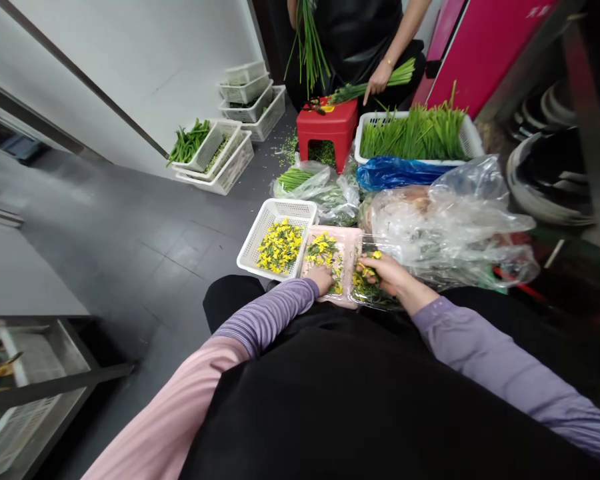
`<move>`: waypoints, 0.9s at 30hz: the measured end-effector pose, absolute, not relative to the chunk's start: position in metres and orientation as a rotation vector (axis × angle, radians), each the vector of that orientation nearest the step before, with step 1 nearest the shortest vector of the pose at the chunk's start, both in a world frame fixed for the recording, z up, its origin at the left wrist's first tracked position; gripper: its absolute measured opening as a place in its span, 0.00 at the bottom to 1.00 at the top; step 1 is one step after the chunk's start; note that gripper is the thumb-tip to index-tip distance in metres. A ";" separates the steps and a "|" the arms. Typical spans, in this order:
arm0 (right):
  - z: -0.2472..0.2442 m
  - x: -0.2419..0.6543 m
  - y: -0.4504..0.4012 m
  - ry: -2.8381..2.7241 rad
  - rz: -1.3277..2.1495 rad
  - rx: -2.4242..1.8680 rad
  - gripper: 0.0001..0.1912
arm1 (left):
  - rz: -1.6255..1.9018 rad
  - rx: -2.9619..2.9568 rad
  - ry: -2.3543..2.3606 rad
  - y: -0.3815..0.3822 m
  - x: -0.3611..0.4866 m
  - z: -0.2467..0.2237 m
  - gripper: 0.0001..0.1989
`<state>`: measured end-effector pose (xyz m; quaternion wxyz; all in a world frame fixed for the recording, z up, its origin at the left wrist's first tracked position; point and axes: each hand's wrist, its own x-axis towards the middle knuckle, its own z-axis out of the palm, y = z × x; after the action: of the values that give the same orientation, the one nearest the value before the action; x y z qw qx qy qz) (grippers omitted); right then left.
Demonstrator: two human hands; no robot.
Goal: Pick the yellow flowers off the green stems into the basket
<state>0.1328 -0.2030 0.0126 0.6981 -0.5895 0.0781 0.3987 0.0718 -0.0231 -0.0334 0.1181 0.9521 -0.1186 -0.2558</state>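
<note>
My left hand (321,279) reaches into a pink tray (351,235), among small yellow flowers (322,247) with green stems. Its fingers are curled together, and their tips are too small to show what is between them. Over the clear plastic container (380,305) on the right, my right hand (387,275) is closed on a few yellow-flowered sprigs (377,255). More sprigs lie in that container beneath it. A white perforated basket (250,250) stands against the pink tray's left side, with a heap of yellow flowers (280,247) inside.
Across from me, a person's hand (379,81) holds green stalks over a red stool (327,123) with scissors on it. A basket of green stalks (415,137), a blue bag (400,173) and clear plastic bags (450,223) lie ahead right. Stacked vegetable baskets (225,180) stand along the wall.
</note>
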 end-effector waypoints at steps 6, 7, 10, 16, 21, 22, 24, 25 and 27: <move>0.002 0.111 -0.211 0.262 0.834 -1.411 0.10 | -0.686 2.747 -0.141 -0.024 0.077 -0.021 0.07; 0.000 0.107 -0.211 0.224 0.836 -1.431 0.11 | -0.663 2.730 -0.081 -0.024 0.075 -0.015 0.08; -0.006 0.097 -0.203 0.119 0.889 -1.434 0.14 | -0.554 2.691 -0.043 -0.030 0.061 0.003 0.10; -0.012 0.086 -0.186 0.100 0.801 -1.471 0.13 | -0.302 2.542 0.123 -0.047 0.036 0.005 0.11; -0.005 0.088 -0.186 0.162 0.917 -1.307 0.12 | -0.366 2.151 0.220 -0.042 0.035 -0.004 0.10; -0.002 0.090 -0.187 0.183 0.986 -1.224 0.11 | -0.386 2.092 0.196 -0.039 0.036 -0.004 0.10; 0.006 0.099 -0.190 0.242 1.043 -1.061 0.09 | -0.419 2.083 0.179 -0.028 0.042 -0.002 0.11; 0.010 0.105 -0.193 0.277 1.017 -0.998 0.08 | -0.427 2.152 0.199 -0.021 0.046 -0.001 0.11; 0.015 0.120 -0.199 0.340 0.908 -0.931 0.06 | -0.426 2.381 0.274 -0.005 0.057 -0.001 0.14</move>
<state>0.1197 -0.1993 0.0155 0.7825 -0.4312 0.1573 0.4207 0.0569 -0.0053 -0.0012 0.3464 0.9175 0.1054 -0.1643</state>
